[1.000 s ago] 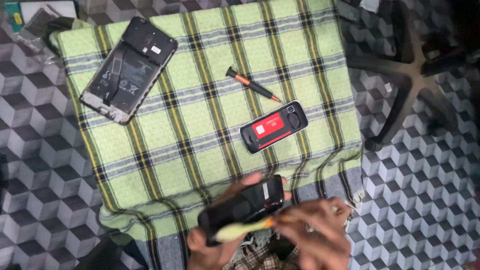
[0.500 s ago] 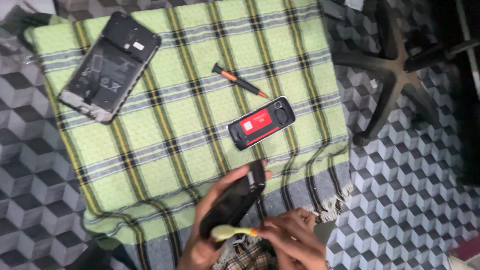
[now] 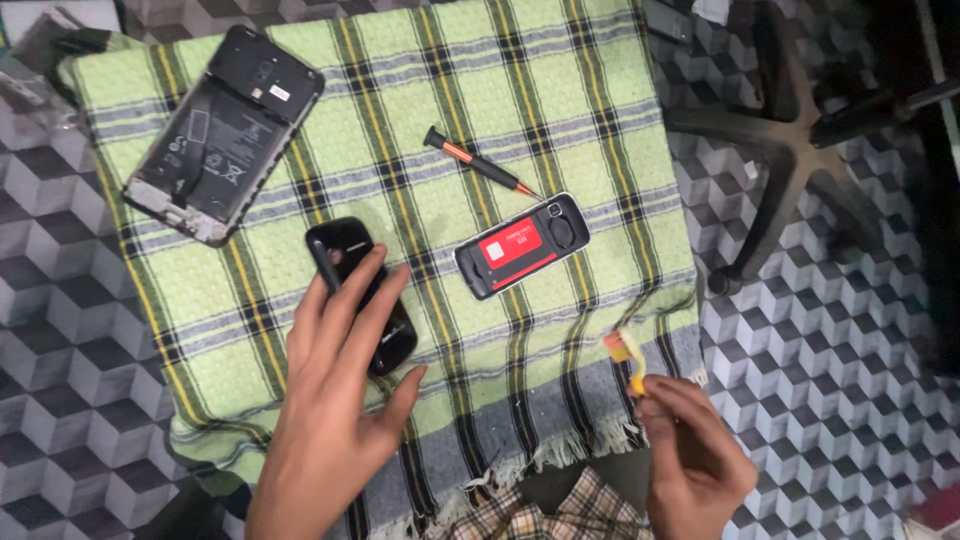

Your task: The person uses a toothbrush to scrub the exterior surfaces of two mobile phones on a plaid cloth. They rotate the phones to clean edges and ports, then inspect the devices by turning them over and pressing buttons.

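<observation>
My left hand (image 3: 335, 390) lies flat with its fingers resting on a small black phone back cover (image 3: 352, 268) on the green plaid cloth (image 3: 420, 120). At the cloth's right front corner, my right hand (image 3: 695, 450) pinches a thin yellow pry tool (image 3: 630, 358) with an orange tip, held upright. Between the hands lies a small black phone (image 3: 520, 247), its back open and showing a red battery label. Just above it rests a small screwdriver (image 3: 478, 160) with a black and orange handle.
A larger opened smartphone (image 3: 222, 132) with its battery exposed lies at the cloth's back left. A black office chair base (image 3: 790, 150) stands on the cube-patterned floor to the right. Plaid clothing (image 3: 545, 515) shows at the bottom edge.
The black cover was held up in my left hand with the pry tool against it; now it lies on the cloth under my left fingers. My right hand has pulled away to the right with the tool.
</observation>
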